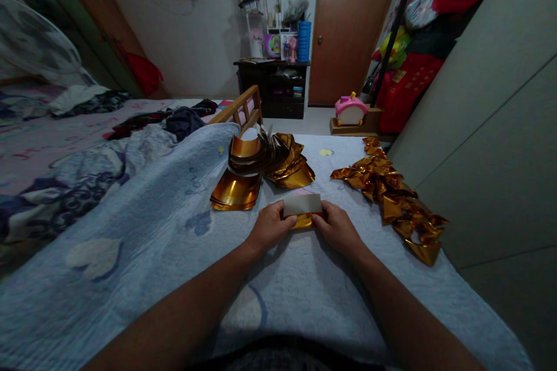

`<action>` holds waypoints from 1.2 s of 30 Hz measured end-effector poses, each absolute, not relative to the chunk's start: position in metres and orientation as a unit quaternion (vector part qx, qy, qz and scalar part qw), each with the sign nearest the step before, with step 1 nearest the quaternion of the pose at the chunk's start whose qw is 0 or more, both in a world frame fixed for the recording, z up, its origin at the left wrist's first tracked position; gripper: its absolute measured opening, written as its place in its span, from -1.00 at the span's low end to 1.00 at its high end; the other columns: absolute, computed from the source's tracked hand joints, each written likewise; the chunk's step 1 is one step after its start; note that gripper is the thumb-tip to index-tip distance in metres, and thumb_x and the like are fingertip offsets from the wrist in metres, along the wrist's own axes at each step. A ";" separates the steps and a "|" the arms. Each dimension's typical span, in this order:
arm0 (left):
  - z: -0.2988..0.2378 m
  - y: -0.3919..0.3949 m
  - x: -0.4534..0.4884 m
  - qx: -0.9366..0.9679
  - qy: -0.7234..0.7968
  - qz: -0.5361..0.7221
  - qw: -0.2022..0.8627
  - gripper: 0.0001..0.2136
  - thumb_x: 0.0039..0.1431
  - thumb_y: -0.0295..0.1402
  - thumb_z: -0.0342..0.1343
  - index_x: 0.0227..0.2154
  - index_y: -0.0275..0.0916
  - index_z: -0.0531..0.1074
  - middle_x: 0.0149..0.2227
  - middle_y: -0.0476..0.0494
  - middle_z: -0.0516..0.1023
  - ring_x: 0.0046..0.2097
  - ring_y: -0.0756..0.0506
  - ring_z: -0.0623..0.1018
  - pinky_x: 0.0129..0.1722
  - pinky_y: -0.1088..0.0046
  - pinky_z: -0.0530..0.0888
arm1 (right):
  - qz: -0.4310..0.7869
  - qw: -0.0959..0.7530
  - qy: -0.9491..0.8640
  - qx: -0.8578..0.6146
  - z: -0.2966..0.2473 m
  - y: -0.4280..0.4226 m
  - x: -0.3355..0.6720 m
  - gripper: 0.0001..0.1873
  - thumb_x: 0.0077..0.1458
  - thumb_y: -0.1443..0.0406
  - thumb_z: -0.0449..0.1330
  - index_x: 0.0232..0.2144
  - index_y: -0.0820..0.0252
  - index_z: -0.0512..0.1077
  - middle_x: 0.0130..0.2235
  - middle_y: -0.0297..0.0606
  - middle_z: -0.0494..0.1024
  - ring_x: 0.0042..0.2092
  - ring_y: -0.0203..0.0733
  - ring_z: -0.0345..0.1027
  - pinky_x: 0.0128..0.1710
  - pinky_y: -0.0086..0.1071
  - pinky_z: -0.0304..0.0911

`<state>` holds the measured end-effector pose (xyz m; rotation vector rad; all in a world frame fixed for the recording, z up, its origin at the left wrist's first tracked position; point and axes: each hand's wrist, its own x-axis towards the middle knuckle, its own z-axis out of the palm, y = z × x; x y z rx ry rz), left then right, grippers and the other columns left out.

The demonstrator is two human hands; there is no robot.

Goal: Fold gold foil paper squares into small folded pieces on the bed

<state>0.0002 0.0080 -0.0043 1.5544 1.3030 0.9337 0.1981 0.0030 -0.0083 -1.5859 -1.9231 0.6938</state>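
Observation:
A sheet of gold foil paper (301, 204) is held level between my two hands, its pale back facing me and a gold fold along the near edge. My left hand (272, 225) grips the left end with the thumb on the fold. At the right end, my right hand (339, 226) pinches it the same way. Just beyond lies a stack of gold sheets (237, 188), some curled and fanned out. To the right, a pile of folded gold paper pieces (387, 188) stretches along the surface.
A light blue quilt (174, 295) with heart patterns covers the surface. A pale cabinet (491, 145) borders the right side. A wooden bed rail (243, 107) and rumpled bedding (96, 177) are at the left. A pink toy (350, 110) stands beyond the far edge.

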 end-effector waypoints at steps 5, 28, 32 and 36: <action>-0.003 0.007 0.001 0.654 0.536 0.347 0.406 -0.74 -0.01 -0.39 0.21 -0.20 -0.27 0.56 -0.28 -0.14 0.64 -0.26 -0.17 0.56 -0.25 0.39 0.42 | 0.210 0.225 -0.726 -0.615 -0.011 0.003 0.196 -0.93 0.16 0.31 0.16 -0.27 0.18 0.39 -0.29 -0.18 0.53 -0.20 -0.06 0.36 -0.21 -0.32 0.06; -0.006 0.000 0.009 0.726 0.648 0.184 0.139 -0.32 0.08 -0.29 0.23 0.26 -0.19 0.14 0.17 -0.28 0.34 0.18 -0.32 0.32 0.16 0.14 0.22 | 0.113 0.238 -0.684 -0.681 -0.019 -0.001 0.186 -0.66 0.06 0.34 0.28 -0.09 0.20 0.37 -0.07 -0.15 0.48 -0.05 0.00 0.25 -0.15 -0.29 -0.01; -0.003 0.000 0.009 0.757 0.609 0.184 0.148 -0.55 0.12 -0.37 0.20 0.11 -0.13 0.35 0.11 -0.20 0.37 0.14 -0.28 0.32 0.13 0.16 0.24 | 0.131 0.199 -0.723 -0.648 -0.016 0.000 0.187 -0.90 0.15 0.37 0.23 -0.23 0.15 0.46 -0.12 -0.19 0.50 -0.06 -0.02 0.25 -0.16 -0.28 -0.03; -0.003 0.002 0.008 0.807 0.526 0.179 0.201 -0.87 0.21 -0.50 0.07 -0.27 -0.19 0.49 -0.14 -0.15 0.48 0.00 -0.19 0.40 0.02 0.27 0.33 | 0.146 0.160 -0.764 -0.608 -0.013 0.001 0.187 -0.87 0.22 0.40 0.17 -0.28 0.13 0.51 -0.17 -0.21 0.53 -0.08 -0.05 0.27 -0.17 -0.27 -0.05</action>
